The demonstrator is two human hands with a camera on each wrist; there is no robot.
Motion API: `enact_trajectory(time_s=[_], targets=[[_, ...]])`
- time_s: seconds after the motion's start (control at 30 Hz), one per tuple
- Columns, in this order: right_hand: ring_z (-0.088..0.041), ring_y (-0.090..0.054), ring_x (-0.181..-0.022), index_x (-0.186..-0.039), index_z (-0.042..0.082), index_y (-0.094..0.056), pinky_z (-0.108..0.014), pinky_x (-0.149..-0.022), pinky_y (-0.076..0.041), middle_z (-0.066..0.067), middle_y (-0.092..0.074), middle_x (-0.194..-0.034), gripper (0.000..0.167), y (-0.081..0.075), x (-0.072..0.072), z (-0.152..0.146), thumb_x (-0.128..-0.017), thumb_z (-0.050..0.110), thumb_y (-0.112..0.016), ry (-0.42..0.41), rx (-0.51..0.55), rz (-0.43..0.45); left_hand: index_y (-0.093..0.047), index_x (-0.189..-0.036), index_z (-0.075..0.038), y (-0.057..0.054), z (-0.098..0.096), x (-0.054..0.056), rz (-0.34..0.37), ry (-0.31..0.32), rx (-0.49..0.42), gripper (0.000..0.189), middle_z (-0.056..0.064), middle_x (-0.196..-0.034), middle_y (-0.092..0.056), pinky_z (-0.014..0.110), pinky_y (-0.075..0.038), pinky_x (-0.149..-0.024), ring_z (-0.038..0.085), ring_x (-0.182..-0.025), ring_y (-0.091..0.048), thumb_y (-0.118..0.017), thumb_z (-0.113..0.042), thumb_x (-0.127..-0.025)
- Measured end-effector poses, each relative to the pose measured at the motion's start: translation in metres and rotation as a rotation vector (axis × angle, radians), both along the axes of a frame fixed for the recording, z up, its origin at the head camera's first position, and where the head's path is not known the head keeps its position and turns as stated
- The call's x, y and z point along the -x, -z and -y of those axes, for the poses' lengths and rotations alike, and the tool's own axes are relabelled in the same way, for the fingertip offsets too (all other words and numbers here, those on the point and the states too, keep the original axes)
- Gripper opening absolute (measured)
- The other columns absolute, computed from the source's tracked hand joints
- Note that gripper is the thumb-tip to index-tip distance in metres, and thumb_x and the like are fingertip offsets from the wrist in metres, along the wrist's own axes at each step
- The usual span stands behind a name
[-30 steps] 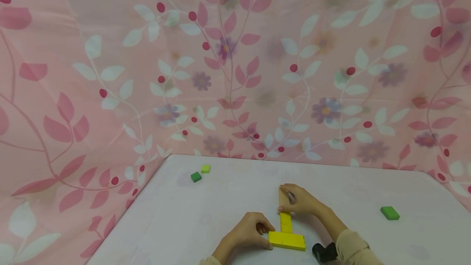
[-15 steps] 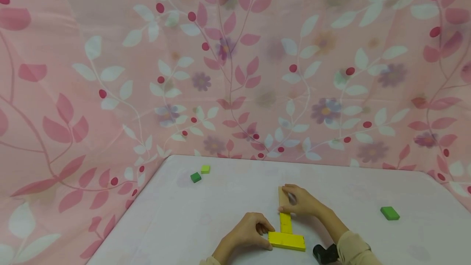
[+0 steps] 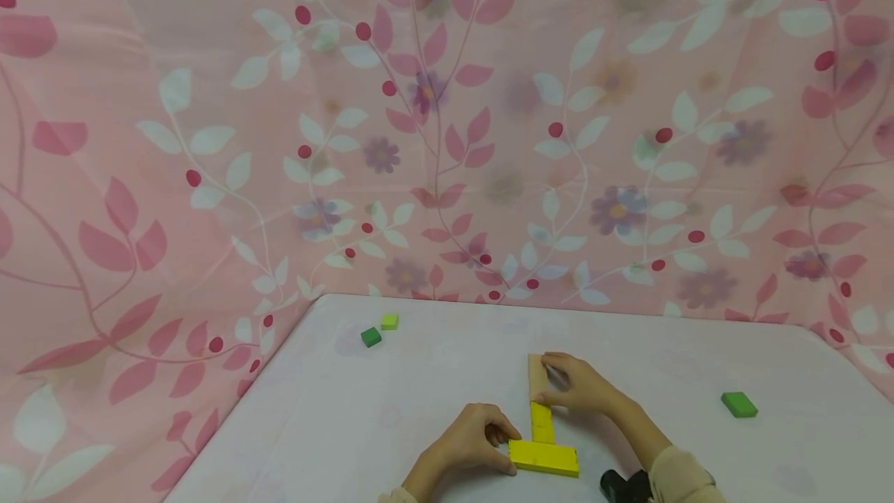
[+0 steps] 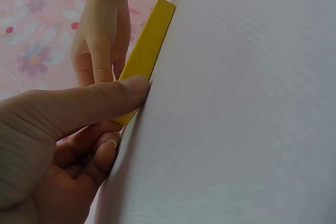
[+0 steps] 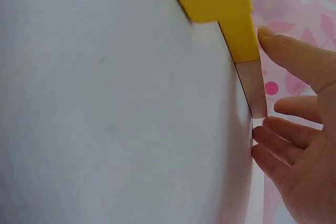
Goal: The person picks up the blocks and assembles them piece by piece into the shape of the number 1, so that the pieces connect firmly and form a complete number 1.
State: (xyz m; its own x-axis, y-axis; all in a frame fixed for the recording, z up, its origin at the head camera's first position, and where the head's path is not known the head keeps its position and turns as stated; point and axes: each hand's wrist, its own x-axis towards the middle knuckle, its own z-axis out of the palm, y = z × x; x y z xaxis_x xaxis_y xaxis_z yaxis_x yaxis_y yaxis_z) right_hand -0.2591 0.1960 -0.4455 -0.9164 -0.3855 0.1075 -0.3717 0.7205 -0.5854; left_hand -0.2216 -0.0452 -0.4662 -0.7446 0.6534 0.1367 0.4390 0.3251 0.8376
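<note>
Yellow crosswise block point(image 3: 543, 457): I see its left end pinched by left hand point(image 3: 475, 437); right hand point(image 3: 578, 383) loosely spread, just right of plain wooden block point(image 3: 537, 376).

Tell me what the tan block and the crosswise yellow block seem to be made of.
The tan block looks like bare, matte wood, going by its pale woody colour. The crosswise yellow block may be painted wood, fairly matte: even yellow covers it, so plastic remains possible.

place: screened work area, room type unclear | pink floral cloth point(image 3: 447, 138) | white table point(image 3: 447, 367)
</note>
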Motion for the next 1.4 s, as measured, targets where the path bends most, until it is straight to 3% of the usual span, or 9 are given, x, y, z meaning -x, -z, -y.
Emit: enact_trajectory(time_s=[0.3,0.53,0.97,1.4], targets=[[-0.038,-0.052,-0.114,-0.126,-0.007,-0.053,-0.054,-0.096,-0.041,-0.024,-0.054,-0.127,0.071,-0.001,-0.008,-0.005,-0.077,0.039,-0.076,0.040,0.025,0.040,-0.074,-0.091,-0.003,0.001,0.000,0.000,0.015,-0.013,-0.001,0.030,-0.013,-0.078,-0.061,0.016,-0.049,-0.063,-0.002,-0.066,-0.052,-0.085,-0.004,-0.063],[-0.038,-0.057,-0.108,-0.121,-0.011,-0.055,-0.051,-0.090,-0.046,-0.026,-0.058,-0.120,0.063,-0.002,-0.014,-0.014,-0.080,0.033,-0.074,-0.013,0.047,-0.006,-0.074,-0.091,-0.003,0.001,0.000,-0.001,0.018,-0.019,0.000,0.030,-0.013,-0.077,-0.061,0.016,-0.049,-0.063,-0.002,-0.066,-0.052,-0.085,-0.004,-0.063],[-0.036,-0.062,-0.097,-0.115,-0.013,-0.059,-0.041,-0.080,-0.053,-0.026,-0.063,-0.111,0.052,0.001,-0.025,-0.039,-0.082,0.026,-0.072,-0.001,0.112,-0.071,-0.073,-0.091,-0.003,-0.001,0.000,-0.001,0.015,-0.014,-0.004,0.031,-0.012,-0.078,-0.062,0.015,-0.048,-0.063,-0.002,-0.067,-0.051,-0.086,-0.004,-0.062],[-0.027,-0.065,-0.088,-0.109,-0.012,-0.062,-0.036,-0.075,-0.054,-0.020,-0.067,-0.103,0.047,-0.003,-0.045,-0.067,-0.080,0.023,-0.074,0.060,0.106,-0.038,-0.074,-0.091,-0.004,-0.003,0.000,-0.002,0.026,-0.026,-0.008,0.032,-0.010,-0.078,-0.063,0.015,-0.048,-0.064,-0.001,-0.067,-0.052,-0.086,-0.003,-0.061]])
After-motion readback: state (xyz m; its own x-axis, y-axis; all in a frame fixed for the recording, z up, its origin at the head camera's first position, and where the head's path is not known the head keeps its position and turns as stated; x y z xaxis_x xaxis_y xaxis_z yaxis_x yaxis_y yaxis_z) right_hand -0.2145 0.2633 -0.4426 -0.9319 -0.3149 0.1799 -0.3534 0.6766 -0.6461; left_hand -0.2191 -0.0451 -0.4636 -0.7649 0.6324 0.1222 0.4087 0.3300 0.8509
